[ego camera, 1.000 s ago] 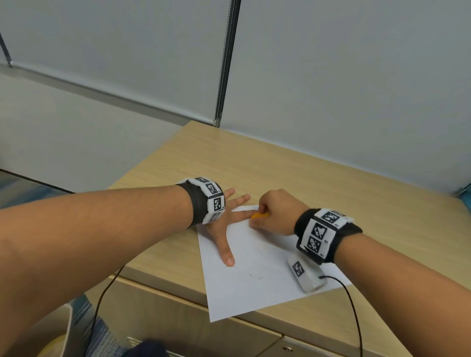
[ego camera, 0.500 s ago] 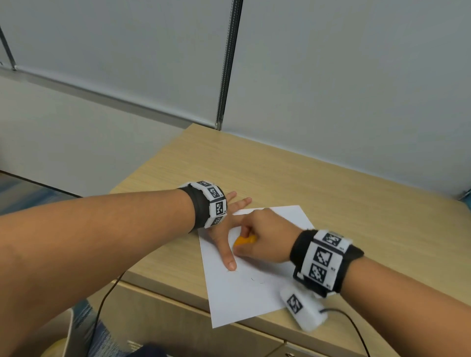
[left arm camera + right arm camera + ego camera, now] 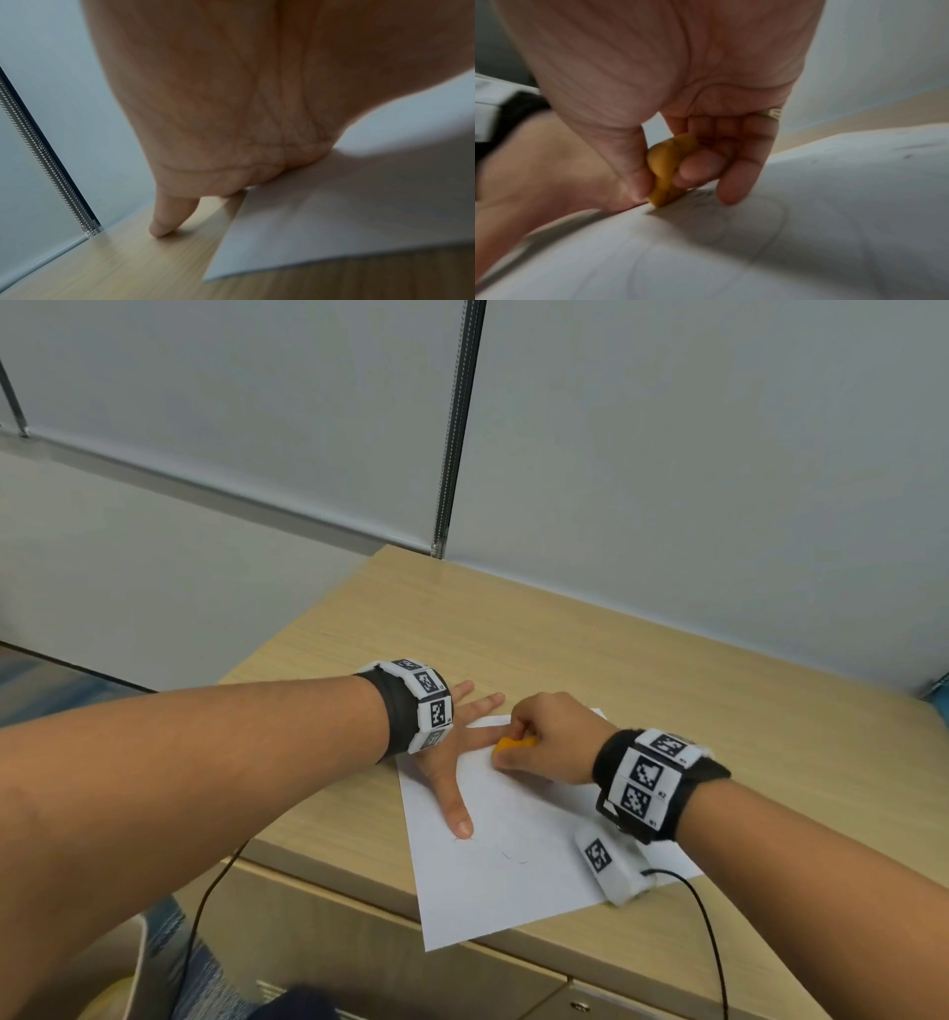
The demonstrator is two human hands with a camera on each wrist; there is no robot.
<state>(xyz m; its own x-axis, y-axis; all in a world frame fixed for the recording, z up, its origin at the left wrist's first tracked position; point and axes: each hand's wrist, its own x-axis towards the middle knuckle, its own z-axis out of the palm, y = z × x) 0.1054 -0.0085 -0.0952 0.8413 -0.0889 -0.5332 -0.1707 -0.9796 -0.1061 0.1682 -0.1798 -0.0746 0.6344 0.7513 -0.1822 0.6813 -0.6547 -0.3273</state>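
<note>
Light wooden desktop (image 3: pixel 667 690), white paper sheet (image 3: pixel 513 891) flat at its front edge

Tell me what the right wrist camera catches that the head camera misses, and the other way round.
Only the right wrist view shows the grip from underneath: the right hand pinches the orange eraser between thumb and fingers, its lower edge on the paper, with a ring and faint pencil lines nearby. Only the head view shows the left hand pressed flat with spread fingers, the whole sheet, and a white tagged box. Both show the eraser, the right hand, the paper and the wooden desk.
</note>
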